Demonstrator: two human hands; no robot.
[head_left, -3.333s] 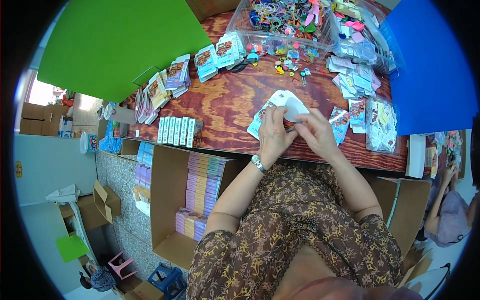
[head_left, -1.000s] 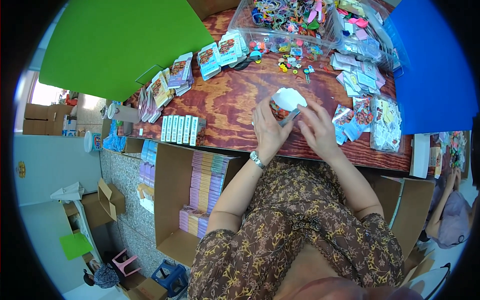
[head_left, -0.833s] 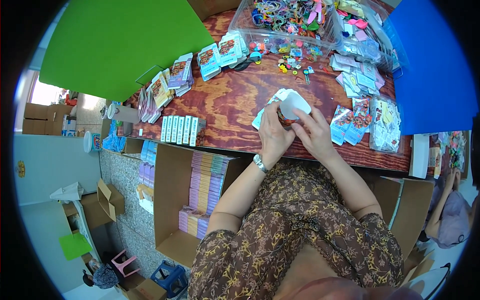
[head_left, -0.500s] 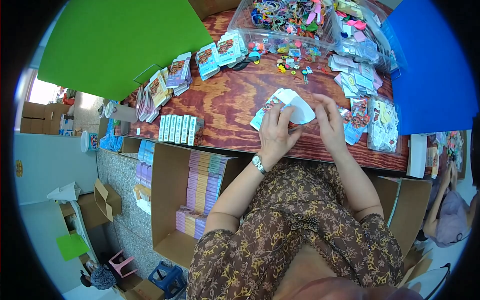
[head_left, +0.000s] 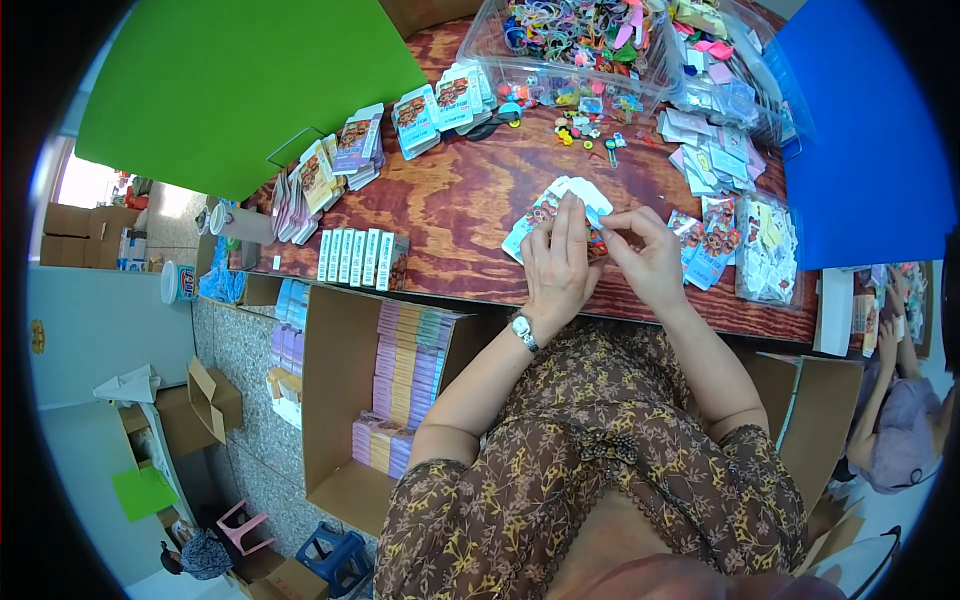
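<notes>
A stack of flat printed cartons (head_left: 518,238), white and light blue with reddish pictures, lies on the table in front of me. At its right side my left hand (head_left: 558,258), wearing a wristwatch, grips a small printed carton (head_left: 597,244), its long fingers straight and pressed together over it. The thumb is mostly hidden beneath. From the right, my right hand (head_left: 645,250) pinches the light-blue upper edge of the same carton between thumb and forefinger. Whether something small is also in that pinch cannot be made out.
Several upright filled boxes (head_left: 350,258) stand in a row at left. Flat carton bundles (head_left: 412,122) lie behind them. Clear bins of colourful trinkets (head_left: 590,75) stand at the back. Paper packets (head_left: 710,150) and a tub of white pieces (head_left: 768,250) lie right. Another person (head_left: 900,420) works farther right.
My right hand has moved left and closed on the carton's edge. The white flap that stood spread out is now mostly covered, and my left fingers have straightened over it.
</notes>
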